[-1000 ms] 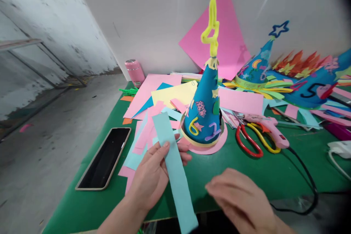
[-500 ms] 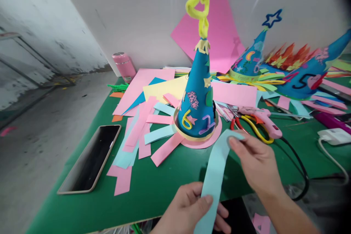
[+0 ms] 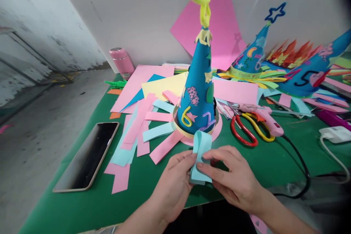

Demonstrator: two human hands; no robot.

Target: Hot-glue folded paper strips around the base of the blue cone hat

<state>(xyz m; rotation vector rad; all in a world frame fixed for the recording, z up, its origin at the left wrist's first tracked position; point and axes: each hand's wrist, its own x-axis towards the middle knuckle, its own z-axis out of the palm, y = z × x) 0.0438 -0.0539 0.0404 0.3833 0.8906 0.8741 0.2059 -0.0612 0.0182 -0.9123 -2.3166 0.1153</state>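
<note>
A light blue paper strip [image 3: 202,153], bent over into a loop at its top, is held between both hands above the table's front edge. My left hand [image 3: 177,177] is closed on its left side, the thumb pressed to the paper. On the other side my right hand [image 3: 229,172] pinches the strip with thumb and fingers. Just behind stands a blue paper cone hat [image 3: 196,80], upright, with a yellow 6, stars and a yellow fuzzy heart on top. Pink and light blue strips [image 3: 159,131] fan out from its brim on the left.
Left on the green table [image 3: 153,197] lie a phone [image 3: 89,157] and loose paper strips [image 3: 126,146]. To the right are scissors [image 3: 244,135], a pink glue gun [image 3: 267,117] with its cord, and a white charger [image 3: 336,134]. More cone hats [image 3: 251,55] and a pink bottle [image 3: 122,62] stand behind.
The light blue strip, stretched out before, is now doubled into a loop. My right hand has come left and down to meet my left hand, uncovering the scissors' red handle.
</note>
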